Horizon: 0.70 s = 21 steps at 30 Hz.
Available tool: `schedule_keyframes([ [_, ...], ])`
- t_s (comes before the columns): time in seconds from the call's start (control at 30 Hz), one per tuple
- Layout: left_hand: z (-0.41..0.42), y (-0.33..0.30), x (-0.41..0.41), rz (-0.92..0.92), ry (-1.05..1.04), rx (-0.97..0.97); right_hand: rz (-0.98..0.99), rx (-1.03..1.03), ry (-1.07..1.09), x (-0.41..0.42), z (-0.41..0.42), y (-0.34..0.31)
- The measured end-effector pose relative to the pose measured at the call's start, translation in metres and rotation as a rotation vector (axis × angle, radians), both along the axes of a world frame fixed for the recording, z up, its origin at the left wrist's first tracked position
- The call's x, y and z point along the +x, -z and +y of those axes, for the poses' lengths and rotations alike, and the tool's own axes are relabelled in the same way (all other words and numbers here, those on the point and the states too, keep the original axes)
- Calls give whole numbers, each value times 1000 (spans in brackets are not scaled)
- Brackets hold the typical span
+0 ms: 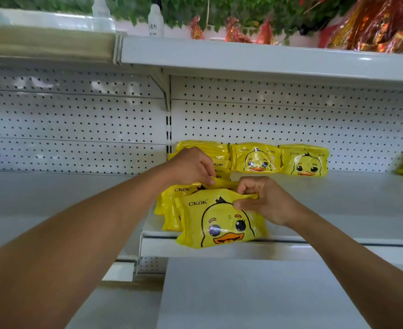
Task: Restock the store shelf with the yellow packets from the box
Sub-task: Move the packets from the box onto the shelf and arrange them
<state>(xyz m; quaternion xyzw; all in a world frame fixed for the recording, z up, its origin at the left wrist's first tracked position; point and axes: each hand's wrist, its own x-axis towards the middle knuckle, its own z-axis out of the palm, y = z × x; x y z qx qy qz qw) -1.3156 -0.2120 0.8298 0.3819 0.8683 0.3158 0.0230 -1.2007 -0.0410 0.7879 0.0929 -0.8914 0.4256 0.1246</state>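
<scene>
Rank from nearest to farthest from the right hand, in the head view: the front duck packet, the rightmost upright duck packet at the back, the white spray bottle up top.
1. front duck packet, pinched by the right hand.
2. rightmost upright duck packet, back of shelf.
3. white spray bottle, top shelf, left.
</scene>
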Motion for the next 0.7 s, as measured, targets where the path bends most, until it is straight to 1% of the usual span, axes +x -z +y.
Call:
schedule_keyframes([
  [0.13,-6,0,0,19,-19,23,170,251,190,-6,-7,15],
  [0.2,-13,0,-1,29,-37,63,245,315,231,-6,-12,20],
  [0.27,-22,1,-1,62,-68,124,299,360,275,-8,-16,23],
  [0.37,-38,-1,2,141,-131,189,312,425,352,-14,-20,25],
  [0.53,-61,-3,14,249,-224,163,322,543,464,-19,-27,31],
  [0.7,-75,6,24,246,-259,143,421,523,535,-13,-31,35],
])
